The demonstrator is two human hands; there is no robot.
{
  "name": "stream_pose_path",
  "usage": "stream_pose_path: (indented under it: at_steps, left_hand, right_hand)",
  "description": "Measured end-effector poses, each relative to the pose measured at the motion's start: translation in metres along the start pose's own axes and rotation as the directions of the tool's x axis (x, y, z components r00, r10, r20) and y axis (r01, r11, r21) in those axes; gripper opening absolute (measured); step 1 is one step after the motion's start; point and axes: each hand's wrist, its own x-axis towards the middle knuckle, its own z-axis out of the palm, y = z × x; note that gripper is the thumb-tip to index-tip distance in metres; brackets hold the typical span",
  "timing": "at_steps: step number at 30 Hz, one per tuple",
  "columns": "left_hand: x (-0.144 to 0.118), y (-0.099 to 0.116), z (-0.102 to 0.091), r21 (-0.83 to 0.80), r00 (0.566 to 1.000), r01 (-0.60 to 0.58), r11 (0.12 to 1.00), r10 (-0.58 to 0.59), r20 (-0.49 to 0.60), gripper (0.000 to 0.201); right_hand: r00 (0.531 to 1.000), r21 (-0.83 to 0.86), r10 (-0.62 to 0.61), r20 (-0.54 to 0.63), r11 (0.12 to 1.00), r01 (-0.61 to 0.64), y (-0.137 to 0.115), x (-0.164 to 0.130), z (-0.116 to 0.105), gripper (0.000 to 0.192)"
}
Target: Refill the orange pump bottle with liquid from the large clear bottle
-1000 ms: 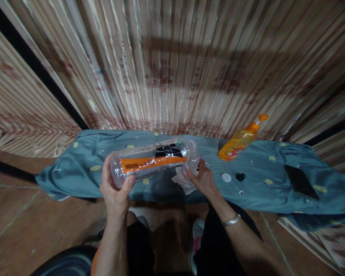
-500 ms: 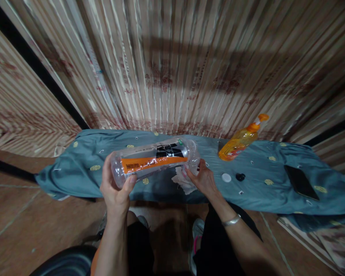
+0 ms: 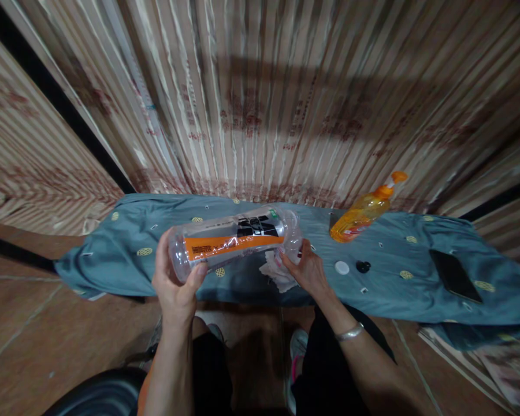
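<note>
A large clear plastic bottle with an orange, grey and black label lies sideways between my hands, above the cloth-covered surface. My left hand is closed around its base end, the thumb along the lower side. At the other, narrower end, my right hand has its fingers closed against the bottle. A crumpled white tissue shows just below that end, next to my right fingers; whether they touch it I cannot tell. To the right of this hand lie a white round cap and a small black cap-like piece.
An orange pump bottle stands at the back right. A dark phone lies farther right on the blue-green cloth. Behind rises a striped curtain, with dark poles at both sides. A black round seat is at lower left.
</note>
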Motion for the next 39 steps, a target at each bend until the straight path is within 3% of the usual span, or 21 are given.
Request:
stream_pose_path:
  at_steps: [7, 21, 29, 39]
  left_hand:
    - [0.0, 0.0, 0.0, -0.009, 1.0, -0.022, 1.0, 0.022, -0.001, 0.079]
    - [0.002, -0.005, -0.003, 0.037, 1.0, -0.013, 0.999, 0.013, 0.0, 0.082]
    - [0.002, -0.001, -0.001, 0.0, 1.0, -0.028, 1.0, 0.028, 0.006, 0.079]
    - [0.001, 0.008, 0.002, 0.025, 1.0, -0.006, 1.0, 0.006, -0.008, 0.083]
  right_hand:
    - [1.0, -0.008, -0.007, -0.025, 1.0, 0.007, -0.002, 0.001, 0.0, 0.07]
    - [1.0, -0.005, -0.006, -0.023, 1.0, 0.006, -0.001, 0.0, 0.001, 0.06]
    - [1.0, 0.008, -0.006, -0.004, 1.0, 0.006, -0.003, 0.0, -0.002, 0.064]
    - [1.0, -0.012, -0.011, 0.001, 1.0, 0.011, -0.002, 0.0, -0.002, 0.054]
